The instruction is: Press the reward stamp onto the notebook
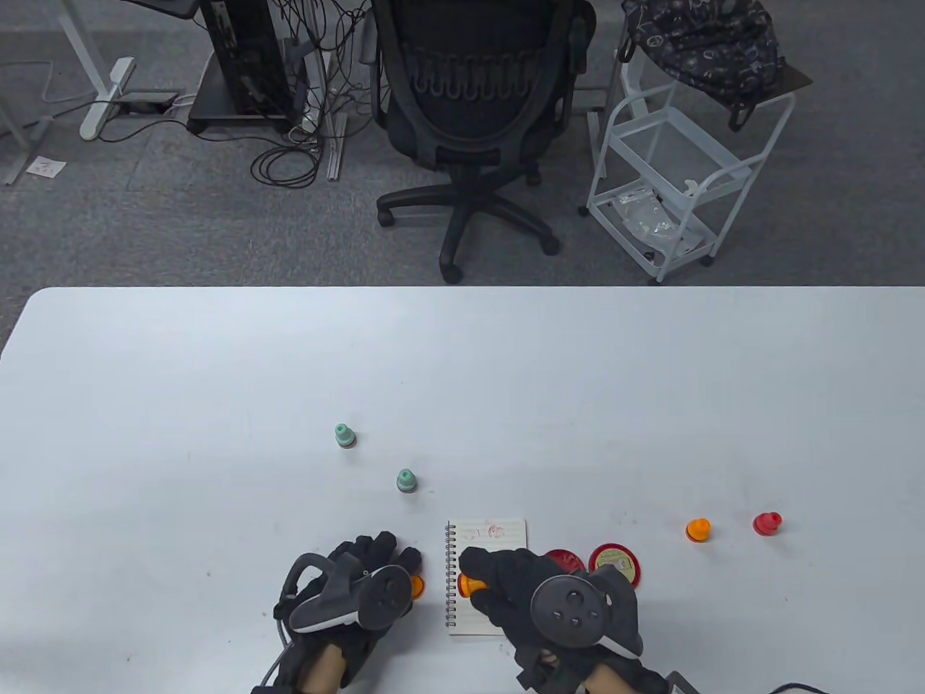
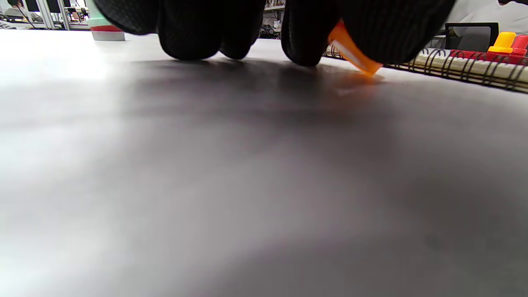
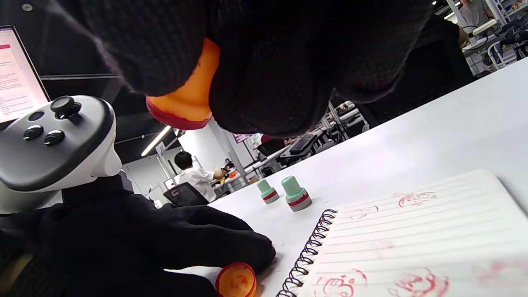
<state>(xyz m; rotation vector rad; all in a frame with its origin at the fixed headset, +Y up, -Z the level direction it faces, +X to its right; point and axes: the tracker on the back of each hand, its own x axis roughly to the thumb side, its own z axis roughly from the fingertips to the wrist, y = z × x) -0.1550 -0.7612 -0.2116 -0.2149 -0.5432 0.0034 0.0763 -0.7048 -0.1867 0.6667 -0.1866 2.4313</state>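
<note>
My right hand (image 1: 485, 572) grips an orange reward stamp (image 1: 467, 584) over the left part of the small spiral notebook (image 1: 498, 538). In the right wrist view my fingers (image 3: 268, 66) wrap the stamp (image 3: 187, 99), and its red face hangs clear above the lined page (image 3: 416, 235), which carries several red prints. My left hand (image 1: 405, 575) rests on the table just left of the notebook and holds the stamp's orange cap (image 1: 418, 585). In the left wrist view the cap (image 2: 354, 53) sits tilted under my fingertips (image 2: 305, 45).
Two green stamps (image 1: 345, 436) (image 1: 407, 481) stand beyond my left hand. A red ink pad (image 1: 566, 560) and its lid (image 1: 614, 562) lie right of the notebook, partly hidden by my right hand. An orange stamp (image 1: 697, 530) and a red stamp (image 1: 767, 523) stand further right.
</note>
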